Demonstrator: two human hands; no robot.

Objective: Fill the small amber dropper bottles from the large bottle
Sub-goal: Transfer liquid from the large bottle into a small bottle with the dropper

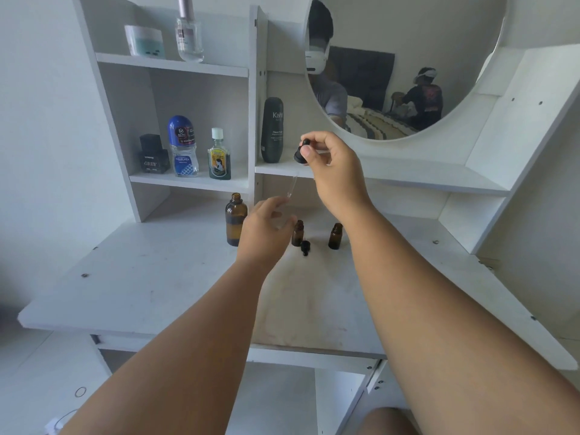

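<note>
Currently, from my remote station, I record the right hand (329, 164) at centre frame, raised above the desk (141, 277). Its thumb and fingers pinch the black bulb of a dropper (301, 152). The clear pipette hangs down and to the left from it, tip free in the air. Whether it holds liquid I cannot tell.

The left hand (266, 226) sits just below that tip, fingers loosely spread and relaxed. I see nothing gripped in it.

The large bottle (235, 219) stands upright and uncapped on the desk, just left of the left hand, which overlaps its right edge. Right of that hand, small bottle one (298, 233) stands upright and uncapped, just beside the fingers. Small bottle two (335, 236) stands likewise, near it but apart. A black cap (305, 247) lies on the desk just in front of small bottle one.

Toiletries line the shelf (194, 180) at upper left. A round mirror (408, 58) fills the upper right.
</note>
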